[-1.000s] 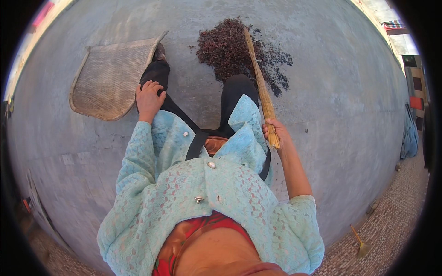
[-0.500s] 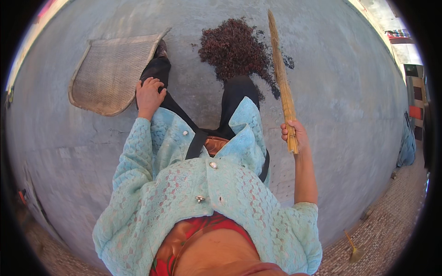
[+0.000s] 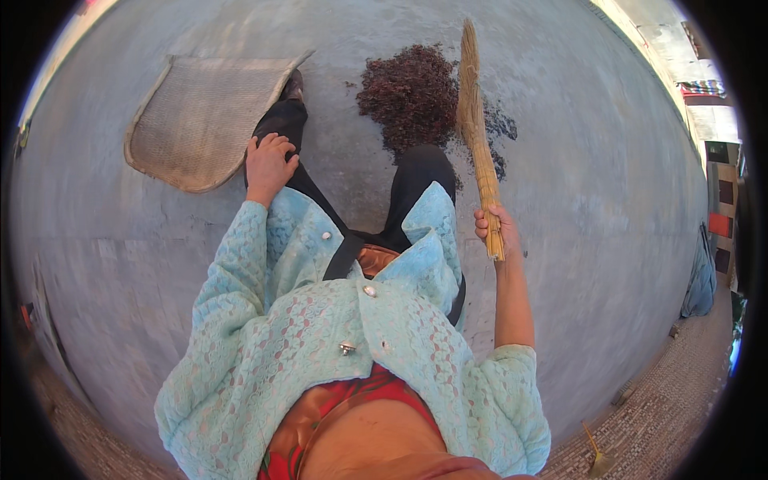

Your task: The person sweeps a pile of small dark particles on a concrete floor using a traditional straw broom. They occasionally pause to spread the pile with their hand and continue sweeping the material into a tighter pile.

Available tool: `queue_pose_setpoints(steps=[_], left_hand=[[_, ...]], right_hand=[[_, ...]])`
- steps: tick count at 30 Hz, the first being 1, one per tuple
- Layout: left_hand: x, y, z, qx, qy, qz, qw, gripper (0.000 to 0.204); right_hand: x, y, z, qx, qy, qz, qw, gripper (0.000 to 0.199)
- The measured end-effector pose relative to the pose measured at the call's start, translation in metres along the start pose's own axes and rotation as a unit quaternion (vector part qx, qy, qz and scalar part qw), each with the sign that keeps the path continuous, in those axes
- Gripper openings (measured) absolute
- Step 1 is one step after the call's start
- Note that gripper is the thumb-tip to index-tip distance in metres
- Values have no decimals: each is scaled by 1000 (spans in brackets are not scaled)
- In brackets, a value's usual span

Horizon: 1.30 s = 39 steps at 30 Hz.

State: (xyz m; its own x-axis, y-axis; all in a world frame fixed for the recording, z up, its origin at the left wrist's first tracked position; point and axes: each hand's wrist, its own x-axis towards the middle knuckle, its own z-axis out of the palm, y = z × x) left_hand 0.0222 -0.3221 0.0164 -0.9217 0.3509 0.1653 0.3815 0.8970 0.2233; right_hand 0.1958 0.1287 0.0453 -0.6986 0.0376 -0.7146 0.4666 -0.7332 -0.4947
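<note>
My right hand is wrapped round the lower end of a straw hand broom. The broom points away from me, its far end beside the right edge of a heap of dark reddish-brown dried bits on the grey floor. Finer dark bits lie scattered to the right of the bristles. My left hand rests on my left knee, fingers spread and holding nothing. Just left of that knee lies a woven scoop-shaped basket with a pale rim.
Smooth grey concrete stretches around me. Toward the right rim a blue cloth or bag hangs or stands by the edge. Brick paving runs along the lower right, where a small broom lies.
My right hand and the straw broom have shifted left, bringing the bristles against the heap's right side. My left hand stays on the knee.
</note>
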Motion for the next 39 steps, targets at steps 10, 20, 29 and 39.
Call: queue_pose_setpoints(steps=[10,20,29,39], left_hand=[[1,2,1,-7,-17,-19,1000,19],[2,-1,4,-2,-11,-18,1000,19],[-1,0,-7,10,-27,-37,999,17],[6,4,-15,19,-64,-44,997,15]], right_hand=[[38,-1,-36,-43,36,13,998,27],[-20,-5,23,-298,50,-110,947,41],[87,4,28,-352,71,-246,900,49],[174,77,-98,-585,243,-110,766,39]])
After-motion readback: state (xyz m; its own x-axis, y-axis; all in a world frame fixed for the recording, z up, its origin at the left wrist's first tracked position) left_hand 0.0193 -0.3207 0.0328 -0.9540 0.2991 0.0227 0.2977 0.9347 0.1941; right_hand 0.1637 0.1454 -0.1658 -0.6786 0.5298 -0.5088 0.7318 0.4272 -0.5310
